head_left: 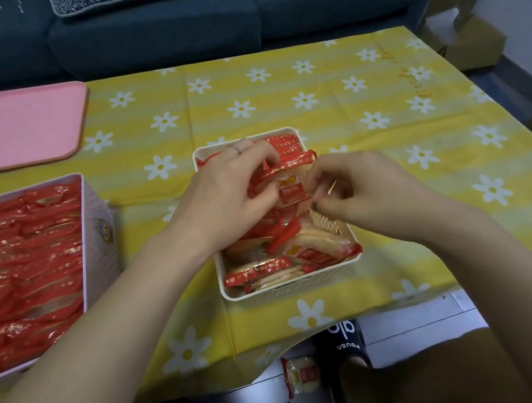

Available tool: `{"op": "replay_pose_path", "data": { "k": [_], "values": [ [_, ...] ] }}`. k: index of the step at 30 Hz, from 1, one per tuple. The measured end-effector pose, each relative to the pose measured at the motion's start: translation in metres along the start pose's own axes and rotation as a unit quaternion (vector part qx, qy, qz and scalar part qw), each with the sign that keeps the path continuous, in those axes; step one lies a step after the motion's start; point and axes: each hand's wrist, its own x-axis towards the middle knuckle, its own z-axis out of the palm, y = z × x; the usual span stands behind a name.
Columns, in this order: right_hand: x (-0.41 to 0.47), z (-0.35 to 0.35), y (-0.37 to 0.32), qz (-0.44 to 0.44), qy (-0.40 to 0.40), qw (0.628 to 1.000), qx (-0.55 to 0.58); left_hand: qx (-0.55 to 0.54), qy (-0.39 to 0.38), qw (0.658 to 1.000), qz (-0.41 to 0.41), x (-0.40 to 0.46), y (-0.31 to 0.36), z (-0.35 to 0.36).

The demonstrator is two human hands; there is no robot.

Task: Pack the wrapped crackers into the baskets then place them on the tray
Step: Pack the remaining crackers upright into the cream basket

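Pink plastic, the tray (17, 127) waits bare at ten o'clock; below it at nine o'clock a lilac basket (94, 216) sits packed with red wrapped crackers (24, 259). At centre, the left hand (228, 198) grips packets in the white basket (287, 289), seemingly bracing the row, while the right hand (355, 188) pinches one cracker packet (293, 195) to slot it in. Two packets (301, 376) lie on the floor at six o'clock.

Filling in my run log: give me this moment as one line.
step: packing | left hand: grips crackers in basket | right hand: pinches same crackers | tray: bare, far left | fallen packs: floor
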Motion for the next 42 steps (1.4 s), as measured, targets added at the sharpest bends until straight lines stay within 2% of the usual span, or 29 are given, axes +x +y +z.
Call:
{"op": "replay_pose_path", "data": {
  "k": [2, 6, 9, 15, 23, 26, 29, 35, 38, 40, 42],
  "values": [
    [0.001, 0.004, 0.004, 0.019, -0.059, 0.998, -0.033, -0.01, -0.014, 1.0, 0.001, -0.002, -0.002, 0.001],
    [0.007, 0.012, 0.002, 0.038, -0.122, 0.987, -0.098, -0.009, -0.05, 0.999, 0.009, -0.005, -0.003, 0.009],
    [0.012, 0.022, 0.0, 0.039, -0.138, 0.977, -0.161, -0.001, -0.061, 0.998, -0.001, -0.004, -0.005, 0.012],
    [0.016, 0.029, -0.007, 0.046, -0.137, 0.966, -0.213, 0.04, -0.1, 0.994, -0.019, -0.006, -0.003, 0.014],
    [0.011, 0.012, -0.006, 0.04, -0.081, 0.983, -0.162, 0.02, -0.075, 0.997, -0.018, -0.005, -0.001, 0.011],
    [0.009, 0.004, -0.005, 0.041, -0.05, 0.989, -0.136, -0.036, -0.062, 0.997, -0.034, -0.004, 0.002, 0.01],
    [0.008, -0.007, -0.002, 0.07, -0.014, 0.995, -0.068, -0.096, -0.061, 0.992, -0.056, -0.002, 0.009, 0.006],
    [0.004, -0.019, 0.0, 0.101, 0.076, 0.99, 0.057, -0.122, -0.053, 0.989, -0.068, -0.004, 0.011, 0.004],
    [0.006, -0.011, -0.005, 0.095, 0.115, 0.984, 0.093, -0.235, -0.051, 0.961, -0.138, 0.0, 0.016, 0.002],
    [0.006, -0.006, -0.012, 0.091, 0.095, 0.981, 0.14, -0.37, -0.054, 0.906, -0.197, 0.003, 0.024, -0.001],
    [0.005, -0.003, -0.018, 0.088, 0.045, 0.977, 0.187, -0.429, -0.052, 0.87, -0.235, 0.007, 0.029, -0.005]
  ]
}}
